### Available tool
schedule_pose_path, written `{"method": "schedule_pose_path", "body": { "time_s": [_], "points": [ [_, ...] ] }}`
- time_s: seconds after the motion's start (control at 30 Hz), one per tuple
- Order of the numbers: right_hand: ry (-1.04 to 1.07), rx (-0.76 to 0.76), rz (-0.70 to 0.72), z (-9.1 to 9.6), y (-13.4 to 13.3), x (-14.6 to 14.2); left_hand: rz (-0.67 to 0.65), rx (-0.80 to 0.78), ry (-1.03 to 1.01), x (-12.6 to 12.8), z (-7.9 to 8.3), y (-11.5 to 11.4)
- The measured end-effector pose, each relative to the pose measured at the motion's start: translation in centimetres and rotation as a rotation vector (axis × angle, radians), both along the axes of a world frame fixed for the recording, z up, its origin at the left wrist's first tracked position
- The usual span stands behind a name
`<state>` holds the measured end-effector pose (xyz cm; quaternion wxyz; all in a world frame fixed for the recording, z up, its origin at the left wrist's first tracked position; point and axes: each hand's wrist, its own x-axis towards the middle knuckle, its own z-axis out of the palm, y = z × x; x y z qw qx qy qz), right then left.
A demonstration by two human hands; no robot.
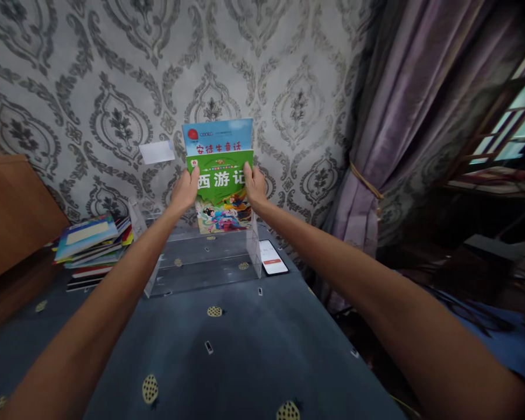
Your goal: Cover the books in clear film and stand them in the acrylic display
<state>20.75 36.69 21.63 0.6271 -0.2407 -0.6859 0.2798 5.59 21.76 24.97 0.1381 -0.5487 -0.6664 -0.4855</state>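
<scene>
Around the acrylic rack (201,259), stacked books (91,248) lay at nine o'clock, a smartphone (273,257) at four. Outstretched, the left hand (184,189) and right hand (255,185) gripped a storybook (221,175) upright.

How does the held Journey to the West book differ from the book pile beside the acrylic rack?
The Journey to the West book stands upright between the left hand and right hand; the book pile lies flat, untouched. The one book has a green-and-blue cover; the pile's top cover is blue. Both are printed books.

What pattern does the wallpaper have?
The wallpaper has grey damask medallions on a pale ground, best in the head view.
</scene>
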Motion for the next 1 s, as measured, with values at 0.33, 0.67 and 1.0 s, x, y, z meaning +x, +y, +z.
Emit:
{"method": "schedule_pose_path", "body": {
  "time_s": [0.33,0.67,1.0],
  "points": [
    [-0.043,-0.005,0.003,0.2,-1.4,1.1,-0.013,0.006,-0.035,0.6,0.1,-0.9],
    [0.005,-0.006,0.065,-0.2,-1.9,1.5,0.052,-0.003,-0.041,0.4,0.3,-1.7],
    [0.015,-0.021,0.054,-0.7,-2.4,2.2,0.025,-0.012,-0.016,0.9,0.1,-2.4]
  ]
}}
